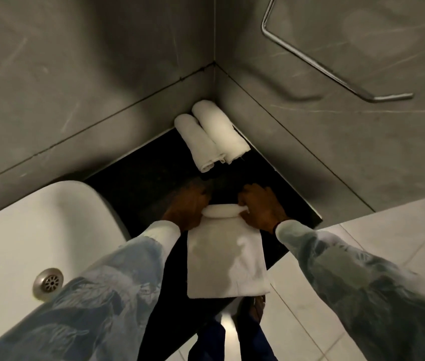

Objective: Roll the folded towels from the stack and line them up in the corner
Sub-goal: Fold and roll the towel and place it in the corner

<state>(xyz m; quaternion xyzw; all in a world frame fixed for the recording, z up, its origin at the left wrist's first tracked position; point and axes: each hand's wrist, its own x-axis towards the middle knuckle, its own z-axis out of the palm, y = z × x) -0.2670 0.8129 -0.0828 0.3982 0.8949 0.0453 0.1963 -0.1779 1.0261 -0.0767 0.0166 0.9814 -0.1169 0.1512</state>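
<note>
Left hand [186, 204] and right hand [260, 204] each keep a closed grip on the towel [225, 261], its far end rolled, on the table [141, 173].

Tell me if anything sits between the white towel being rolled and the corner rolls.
Nothing visible does. Only bare black countertop lies between the half-rolled white towel, held by the left hand and right hand, and the two rolled white towels in the corner.

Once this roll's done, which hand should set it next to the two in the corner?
Right, probably. The right hand sits on the side of the towel nearer the rolled towels; the left hand is on the sink side.
</note>
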